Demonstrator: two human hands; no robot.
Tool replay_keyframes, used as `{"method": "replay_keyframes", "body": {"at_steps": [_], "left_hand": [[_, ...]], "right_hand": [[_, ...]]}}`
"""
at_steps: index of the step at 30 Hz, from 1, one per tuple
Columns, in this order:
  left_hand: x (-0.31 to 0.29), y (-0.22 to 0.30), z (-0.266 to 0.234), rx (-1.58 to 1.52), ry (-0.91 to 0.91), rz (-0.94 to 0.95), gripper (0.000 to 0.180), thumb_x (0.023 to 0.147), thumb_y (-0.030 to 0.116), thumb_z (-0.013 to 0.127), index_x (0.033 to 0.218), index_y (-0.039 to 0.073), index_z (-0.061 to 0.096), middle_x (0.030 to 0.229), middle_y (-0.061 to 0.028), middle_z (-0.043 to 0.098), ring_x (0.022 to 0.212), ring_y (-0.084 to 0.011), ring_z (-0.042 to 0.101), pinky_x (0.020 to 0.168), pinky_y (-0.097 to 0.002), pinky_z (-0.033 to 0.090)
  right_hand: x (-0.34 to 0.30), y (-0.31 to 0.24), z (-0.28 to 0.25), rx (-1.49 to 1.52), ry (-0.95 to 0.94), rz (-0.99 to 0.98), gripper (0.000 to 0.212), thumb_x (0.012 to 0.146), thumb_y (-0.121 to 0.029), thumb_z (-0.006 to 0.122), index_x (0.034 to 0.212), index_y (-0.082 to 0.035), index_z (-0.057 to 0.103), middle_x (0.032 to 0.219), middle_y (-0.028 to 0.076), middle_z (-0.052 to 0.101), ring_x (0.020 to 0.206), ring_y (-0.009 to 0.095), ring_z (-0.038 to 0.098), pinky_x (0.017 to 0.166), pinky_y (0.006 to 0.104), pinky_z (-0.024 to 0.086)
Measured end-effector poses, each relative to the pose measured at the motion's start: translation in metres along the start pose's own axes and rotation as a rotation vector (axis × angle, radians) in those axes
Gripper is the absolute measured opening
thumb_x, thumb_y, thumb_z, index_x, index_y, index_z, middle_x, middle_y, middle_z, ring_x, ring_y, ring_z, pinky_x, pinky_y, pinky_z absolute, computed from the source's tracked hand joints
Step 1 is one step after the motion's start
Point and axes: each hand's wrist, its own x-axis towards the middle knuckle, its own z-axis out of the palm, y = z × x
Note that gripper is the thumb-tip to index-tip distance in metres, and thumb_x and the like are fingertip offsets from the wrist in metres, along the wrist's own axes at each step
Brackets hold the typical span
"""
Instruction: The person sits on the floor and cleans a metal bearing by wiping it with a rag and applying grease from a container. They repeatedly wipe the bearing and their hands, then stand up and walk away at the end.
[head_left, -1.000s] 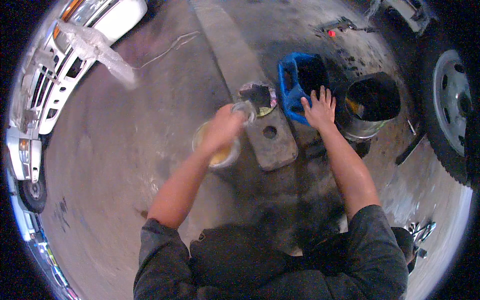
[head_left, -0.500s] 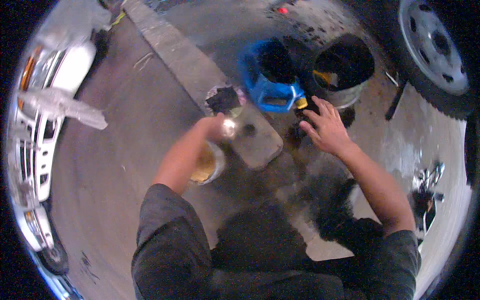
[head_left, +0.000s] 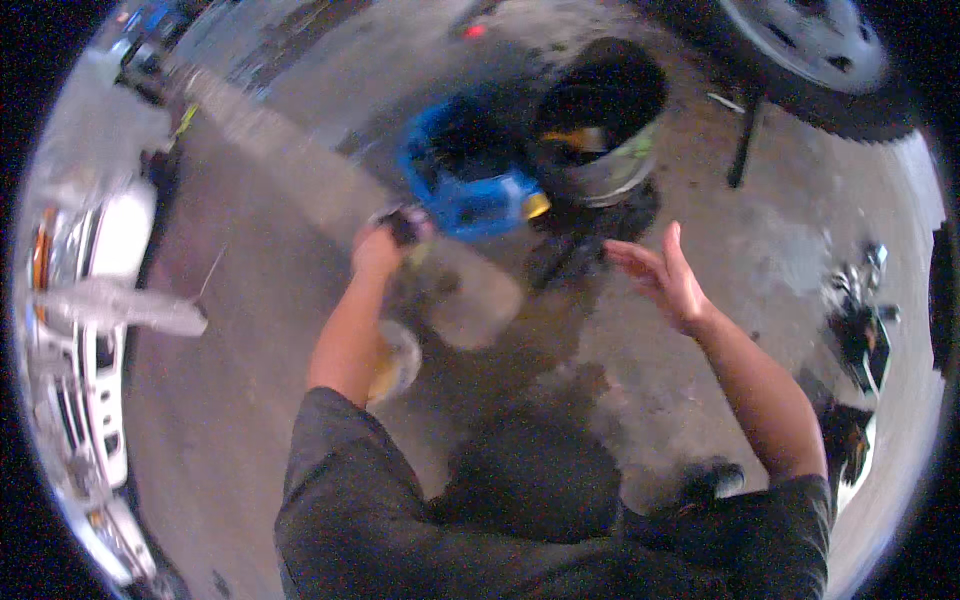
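My left hand (head_left: 376,252) is at a dark, crumpled rag (head_left: 404,224) lying on a long board or beam (head_left: 470,300). Motion smears its fingers, so I cannot make out their grip. Under my left forearm, partly covered, stands a round pale tub (head_left: 406,362) with something yellowish in it. My right hand (head_left: 655,280) hovers over the floor with its fingers stretched and thumb raised, holding nothing. Beyond the hands lies a blue jug (head_left: 475,212) with a yellow cap (head_left: 537,206) and a large dark opening. Right of it stands a dark-mouthed bucket (head_left: 625,175) with something orange-yellow inside.
A tyre on a grey wheel (head_left: 815,45) is at the upper right, with a dark bar (head_left: 747,140) below it. The white front of a vehicle (head_left: 125,235) fills the left edge. Shiny metal parts (head_left: 860,280) lie far right. Dark wet stains mark the concrete floor.
My left hand has moved to the rag; a bright shiny spot at its fingers no longer shows. My right hand has drawn back from beside the jug's cap, turning thumb up. The view has shifted.
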Motion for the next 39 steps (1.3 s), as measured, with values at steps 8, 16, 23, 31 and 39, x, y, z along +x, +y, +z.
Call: {"method": "replay_keyframes", "body": {"at_steps": [8,16,23,31,39], "left_hand": [[0.02,0.014,-0.043,-0.376,0.308,-0.187,0.027,0.087,0.019,0.057,0.11,0.005,0.057,0.101,-0.0104,0.061,0.086,-0.0249,0.058,0.071,-0.0373,0.049],[-0.212,0.506,-0.309,-1.878,-0.601,-0.006,0.059,0.095,0.045,0.046,0.142,0.011,0.033,0.133,-0.0075,0.048,0.117,-0.0229,0.051,0.096,-0.0365,0.044],[-0.361,0.697,-0.436,-2.374,-1.232,0.196,0.052,0.096,0.045,0.042,0.138,0.014,0.04,0.132,-0.0104,0.048,0.12,-0.0219,0.046,0.102,-0.0378,0.035],[-0.478,0.84,-0.475,-1.639,-1.32,-0.059,0.034,0.092,0.048,0.049,0.086,0.014,0.056,0.071,-0.0089,0.06,0.063,-0.0297,0.059,0.057,-0.0451,0.05],[-0.897,1.036,-0.578,-0.712,-0.567,1.816,0.048,0.094,0.02,0.046,0.136,0.001,0.033,0.136,-0.017,0.04,0.129,-0.0334,0.035,0.109,-0.0442,0.025]], "right_hand": [[-0.055,-0.065,-0.063,0.802,-0.356,-0.074,0.108,0.073,-0.088,0.011,0.144,-0.009,0.034,0.145,0.017,0.038,0.132,0.032,0.036,0.108,0.0506,0.024],[-0.228,-0.21,-0.045,-0.352,0.546,-1.016,0.07,0.096,-0.057,0.024,0.145,-0.007,0.031,0.149,0.02,0.028,0.14,0.032,0.023,0.113,0.0511,0.014],[-0.487,-0.327,-0.044,-0.618,0.934,-0.615,0.066,0.097,-0.043,0.031,0.147,-0.001,0.018,0.153,0.018,0.02,0.143,0.033,0.015,0.115,0.049,0.007],[-0.759,-0.273,-0.024,-0.36,1.138,-0.719,0.068,0.099,-0.046,0.026,0.148,-0.001,0.014,0.154,0.016,0.018,0.142,0.031,0.016,0.115,0.04,0.013],[-1.134,-0.214,-0.104,1.319,1.147,-0.971,0.068,0.092,-0.062,0.04,0.135,-0.01,0.039,0.127,0.013,0.053,0.109,0.029,0.056,0.091,0.0467,0.048]]}}
